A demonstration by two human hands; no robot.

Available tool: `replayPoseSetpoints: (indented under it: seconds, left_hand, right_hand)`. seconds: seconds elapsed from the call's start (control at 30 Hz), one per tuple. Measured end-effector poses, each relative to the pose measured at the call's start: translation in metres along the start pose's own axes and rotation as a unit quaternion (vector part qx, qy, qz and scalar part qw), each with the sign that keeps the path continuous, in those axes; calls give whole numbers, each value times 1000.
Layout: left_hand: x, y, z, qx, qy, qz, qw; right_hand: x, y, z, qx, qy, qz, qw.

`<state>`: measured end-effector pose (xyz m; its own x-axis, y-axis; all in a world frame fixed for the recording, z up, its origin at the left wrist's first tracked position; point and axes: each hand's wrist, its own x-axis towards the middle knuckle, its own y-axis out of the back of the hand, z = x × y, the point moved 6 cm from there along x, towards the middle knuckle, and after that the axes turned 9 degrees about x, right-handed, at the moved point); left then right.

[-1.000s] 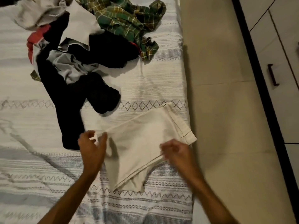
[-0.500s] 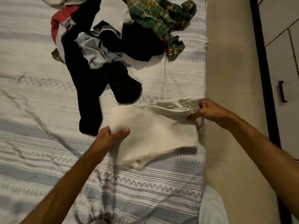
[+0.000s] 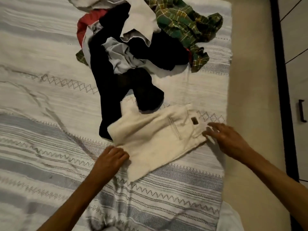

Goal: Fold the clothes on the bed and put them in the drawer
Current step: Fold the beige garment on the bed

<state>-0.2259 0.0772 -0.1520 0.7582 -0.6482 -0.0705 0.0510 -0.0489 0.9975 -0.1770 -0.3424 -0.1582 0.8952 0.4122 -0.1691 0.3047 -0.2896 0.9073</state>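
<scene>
Head: cream shorts (image 3: 155,139) waistband points right

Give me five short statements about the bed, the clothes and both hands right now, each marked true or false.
1. The cream shorts lie folded on the bed. True.
2. The right hand grips the green plaid shirt. False: open, fingers straight at the shorts' waistband.
3. The left hand rests at the shorts' near-left corner. True.
4. The black garment hangs off the bed. False: it lies on it.
5. The plaid shirt is folded. False: crumpled in the pile.
</scene>
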Motion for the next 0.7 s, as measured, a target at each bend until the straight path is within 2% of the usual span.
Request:
replayPoseSetpoints:
  seconds: [0.07,0.1,0.13,0.17,0.2,0.23,0.27,0.3,0.33,0.4,0.47,0.53,0.63,0.67,0.7]
  left_hand:
    - [-13,-28,-6,-43,54,-47,997]
    - [-16,-32,-9,-74,73,-47,993]
    - [-22,-33,-15,-109,82,-43,990]
    - [-21,-30,-20,-143,85,-27,986]
    - [-18,-24,-26,-164,92,-4,982]
    - [-13,-18,-34,-171,108,15,979]
    - [-3,-12,-44,-166,123,31,978]
    - [11,-6,-53,-159,131,44,978]
    - [28,-2,-60,-152,128,48,979]
    - [71,0,-73,-144,108,12,984]
    - [112,-10,-80,-153,103,-84,979]
    - [143,-26,-81,-153,120,-180,964]
    - [170,-37,-85,-194,155,-256,934]
    - [173,-39,-87,-215,164,-288,919]
    - [170,-41,-88,-232,165,-326,901]
  right_hand:
    - [-9,-16,5,111,-94,47,988]
    - [-18,-19,8,166,-164,100,967]
    - [-29,-27,9,228,-250,146,930]
    - [-42,-36,11,324,-343,162,866]
    - [-52,-56,3,457,-434,128,766]
    - [-58,-80,-18,584,-496,46,641]
    - [-61,-97,-47,662,-522,-38,536]
    - [-59,-108,-74,703,-521,-94,475]
    - [-55,-119,-96,721,-507,-125,455]
    - [-40,-136,-125,727,-495,-110,464]
    - [-23,-148,-146,743,-500,-30,445]
    - [-3,-155,-165,774,-489,53,400]
    - [16,-159,-182,812,-459,146,329]
    - [20,-158,-184,813,-455,167,322]
    - [22,-157,-186,804,-461,183,329]
